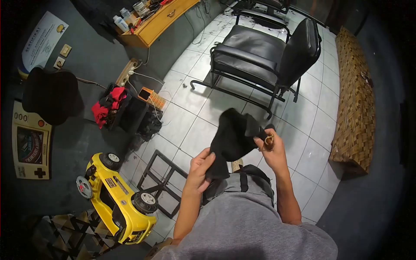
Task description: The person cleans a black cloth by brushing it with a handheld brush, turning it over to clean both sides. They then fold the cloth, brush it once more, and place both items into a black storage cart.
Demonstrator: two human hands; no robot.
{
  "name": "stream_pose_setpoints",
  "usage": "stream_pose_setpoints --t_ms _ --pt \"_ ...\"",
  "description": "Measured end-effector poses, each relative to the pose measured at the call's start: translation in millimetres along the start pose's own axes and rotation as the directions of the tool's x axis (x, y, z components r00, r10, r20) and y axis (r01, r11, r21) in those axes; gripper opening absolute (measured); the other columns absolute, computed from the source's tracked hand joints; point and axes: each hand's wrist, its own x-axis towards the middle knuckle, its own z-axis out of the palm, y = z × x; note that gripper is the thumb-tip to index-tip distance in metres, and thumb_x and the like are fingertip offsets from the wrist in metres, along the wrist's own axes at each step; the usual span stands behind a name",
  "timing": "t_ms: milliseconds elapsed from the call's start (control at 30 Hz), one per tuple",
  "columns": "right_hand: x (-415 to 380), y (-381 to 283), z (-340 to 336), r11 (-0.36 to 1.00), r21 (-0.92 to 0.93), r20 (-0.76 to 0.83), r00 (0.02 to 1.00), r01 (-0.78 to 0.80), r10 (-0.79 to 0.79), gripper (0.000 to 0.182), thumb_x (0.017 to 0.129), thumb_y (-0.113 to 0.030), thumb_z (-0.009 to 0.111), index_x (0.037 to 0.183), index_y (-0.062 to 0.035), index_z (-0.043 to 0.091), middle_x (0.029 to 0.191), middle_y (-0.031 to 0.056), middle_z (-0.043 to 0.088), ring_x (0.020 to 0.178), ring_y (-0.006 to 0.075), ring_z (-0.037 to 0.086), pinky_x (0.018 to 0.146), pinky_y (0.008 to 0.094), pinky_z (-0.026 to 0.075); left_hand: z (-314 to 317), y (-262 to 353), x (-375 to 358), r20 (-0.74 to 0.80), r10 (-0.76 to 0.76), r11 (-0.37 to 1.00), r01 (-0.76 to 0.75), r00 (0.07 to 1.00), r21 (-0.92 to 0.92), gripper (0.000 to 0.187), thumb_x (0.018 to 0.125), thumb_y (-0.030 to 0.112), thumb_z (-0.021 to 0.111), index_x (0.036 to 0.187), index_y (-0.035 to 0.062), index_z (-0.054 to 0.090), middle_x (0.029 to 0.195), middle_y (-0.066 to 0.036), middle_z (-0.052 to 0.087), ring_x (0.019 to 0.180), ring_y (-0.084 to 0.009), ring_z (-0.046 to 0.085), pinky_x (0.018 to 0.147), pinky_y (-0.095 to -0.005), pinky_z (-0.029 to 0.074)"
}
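Observation:
A black cloth (234,136) hangs bunched between my two hands, in front of my grey shirt. My left hand (201,168) is closed on its lower left corner, thumb pressed on top. At the cloth's right end, my right hand (274,151) pinches the edge; a large ring with a brown stone sits on one finger. The cloth's upper part is folded over, and it overlaps the tiled floor (190,130) in this view.
A black padded chair (255,43) stands ahead. To the right is a woven bamboo panel (355,104). On the left are a yellow toy car (110,190), a black metal frame (160,180), a wired power strip (125,73) and a wooden counter (167,19) holding bottles. Dark hair clippings lie near the chair.

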Motion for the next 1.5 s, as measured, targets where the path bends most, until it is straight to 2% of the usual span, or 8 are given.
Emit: stream_pose_setpoints --t_ms 233,367,433,633,1000,1200,1333,1500 --pt "-20.6 -32.6 29.7 0.965 0.256 0.142 0.986 0.052 -0.091 0.023 0.082 -0.001 0.058 0.105 0.0006 0.061 0.091 0.0051 0.059 0.074 0.0086 0.054 0.065 0.02 0.042 32.6 -16.5 11.6 -0.016 -0.007 1.0 0.007 1.0 -0.019 0.049 0.082 -0.005 0.058 0.129 -0.0014 0.042 0.115 -0.009 0.057 0.101 -0.0133 0.058 0.087 -0.0249 0.048" --pt "-26.6 -55.2 26.4 0.976 -0.008 0.175 0.961 0.219 -0.214 0.026 0.086 -0.001 0.053 0.111 0.0 0.06 0.09 0.0047 0.06 0.067 0.0034 0.05 0.058 0.0187 0.04 27.2 -18.5 19.6 -0.064 0.101 0.995 -0.1 0.993 0.012 0.047 0.081 -0.006 0.059 0.126 -0.0013 0.045 0.12 -0.01 0.055 0.104 -0.0121 0.056 0.09 -0.0233 0.045" --pt "-30.8 -55.0 15.9 0.99 -0.024 0.309 0.941 -0.138 0.138 0.026 0.086 -0.003 0.055 0.111 0.0017 0.06 0.087 0.0049 0.063 0.064 0.0024 0.049 0.057 0.0188 0.04 31.1 -15.2 19.0 -0.072 0.103 0.995 -0.101 0.992 0.021 0.044 0.081 -0.005 0.06 0.123 -0.0013 0.048 0.12 -0.011 0.055 0.104 -0.0128 0.056 0.09 -0.0241 0.045" --pt "-36.7 -32.0 13.0 0.964 0.253 0.086 0.994 -0.086 0.066 0.029 0.08 -0.009 0.068 0.106 -0.0005 0.06 0.085 0.0119 0.067 0.079 0.0137 0.065 0.068 0.0252 0.051 49.0 -32.4 29.2 -0.033 0.166 0.947 -0.149 0.986 0.285 0.018 0.082 -0.001 0.064 0.1 -0.0036 0.062 0.125 -0.017 0.048 0.103 -0.0165 0.056 0.09 -0.0268 0.045" --pt "-46.3 -18.6 5.1 0.994 0.108 -0.151 0.988 0.006 0.011 0.024 0.072 -0.005 0.073 0.089 0.0008 0.057 0.081 0.0081 0.062 0.064 0.0101 0.056 0.057 0.0227 0.045 65.5 -46.2 35.2 -0.011 0.173 0.846 -0.143 0.985 0.514 0.026 0.085 0.005 0.063 0.11 -0.0019 0.061 0.094 -0.007 0.062 0.083 -0.0082 0.057 0.074 -0.0197 0.046" --pt "-48.4 -29.5 -6.1 0.993 0.059 -0.108 0.99 0.099 -0.092 0.026 0.077 -0.008 0.069 0.1 0.0009 0.06 0.086 0.0078 0.061 0.066 0.0084 0.057 0.059 0.0208 0.045 76.4 -38.8 33.7 -0.045 0.185 0.867 -0.141 0.982 0.478 0.04 0.085 0.005 0.064 0.121 -0.0028 0.05 0.088 -0.008 0.065 0.077 -0.007 0.057 0.069 -0.0185 0.046" --pt "-55.3 -28.0 -12.8 0.89 0.446 0.026 0.996 -0.089 0.086 0.024 0.086 -0.008 0.058 0.109 -0.0009 0.061 0.077 0.005 0.062 0.062 0.0061 0.056 0.058 0.0197 0.045 69.9 -40.5 34.5 -0.041 0.105 0.898 -0.077 0.994 0.434 0.036 0.084 0.004 0.064 0.116 -0.0035 0.052 0.093 -0.01 0.065 0.081 -0.0081 0.059 0.07 -0.0185 0.047" --pt "-50.6 -32.8 -16.5 0.908 0.381 0.036 0.985 -0.171 0.17 0.017 0.087 -0.008 0.059 0.102 -0.0012 0.064 0.074 0.0035 0.061 0.062 0.0058 0.056 0.053 0.0194 0.044 83.6 -32.5 26.4 -0.053 0.045 0.933 -0.023 0.998 0.359 0.03 0.083 0.001 0.064 0.111 -0.0036 0.054 0.096 -0.011 0.065 0.083 -0.0075 0.059 0.068 -0.0173 0.047"
